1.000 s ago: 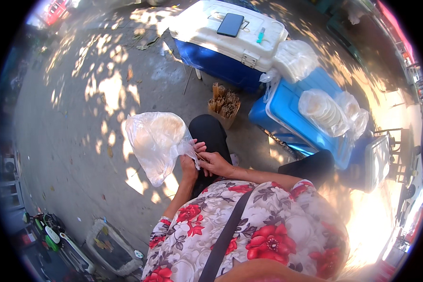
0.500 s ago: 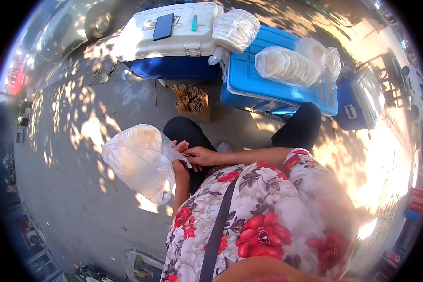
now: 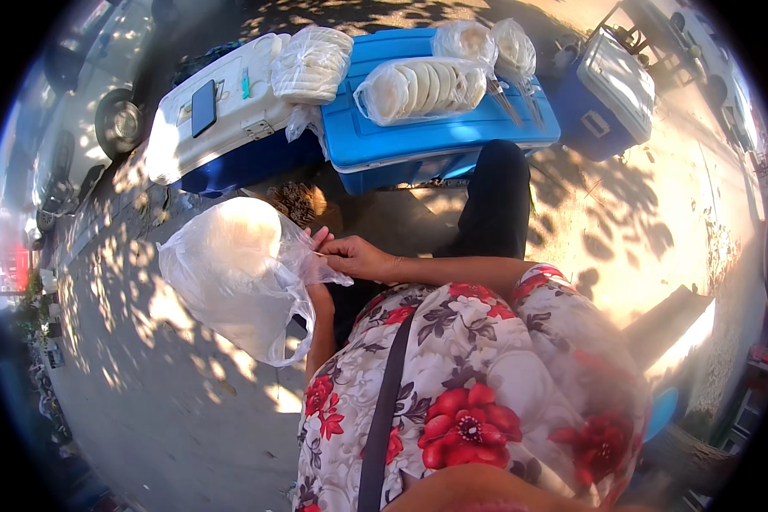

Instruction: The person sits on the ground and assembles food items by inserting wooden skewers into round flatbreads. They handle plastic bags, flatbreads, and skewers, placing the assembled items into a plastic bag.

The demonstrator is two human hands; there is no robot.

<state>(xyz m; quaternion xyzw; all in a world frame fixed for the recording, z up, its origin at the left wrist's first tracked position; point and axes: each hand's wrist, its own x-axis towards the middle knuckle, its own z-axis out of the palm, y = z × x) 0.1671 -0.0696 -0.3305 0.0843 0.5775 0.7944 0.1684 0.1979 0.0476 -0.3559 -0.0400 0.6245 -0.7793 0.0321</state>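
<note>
A clear plastic bag with pale, flat round pieces inside hangs to the left of my lap, its gathered neck toward me. My left hand, partly hidden by the plastic, is closed on the bag near its neck. From the right my right hand meets it there, fingers pinched together at the gathered plastic. Whether something thin is also between those fingers, I cannot make out. Loose plastic sticks out below the right fingers.
Ahead stand a white-lidded cooler bearing a phone, a blue cooler topped with bagged round pieces, and another blue cooler at right. A bundle of thin sticks stands beyond the bag.
My view has turned, so the coolers appear farther left and higher. The bag has risen slightly and partly covers the bundle of sticks. Both hands stay together at its neck.
</note>
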